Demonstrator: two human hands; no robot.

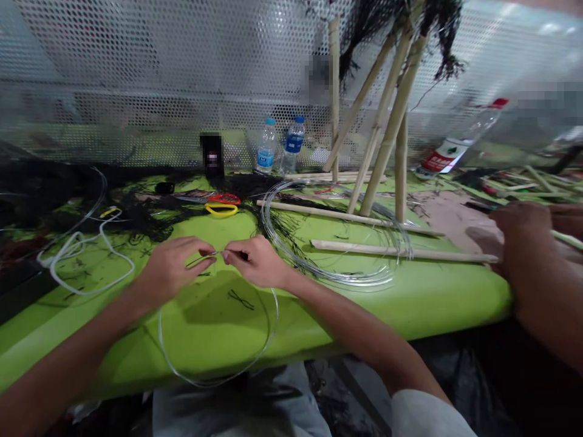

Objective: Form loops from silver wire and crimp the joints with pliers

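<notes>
Wire loop (277,312) at the tabletop's (319,315) near edge, pinched between left hand (175,267) and right hand (257,261).
Both grips narrow, almost meeting beside a thin dark strand (195,263); rightward, wire coil (364,280) crossed by pale sticks (401,251); scissors (221,204) lie beyond.

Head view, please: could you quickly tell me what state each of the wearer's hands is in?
Left hand: closed, pinching a thin dark strand.
Right hand: closed, apparently pinching the wire loop.
</notes>
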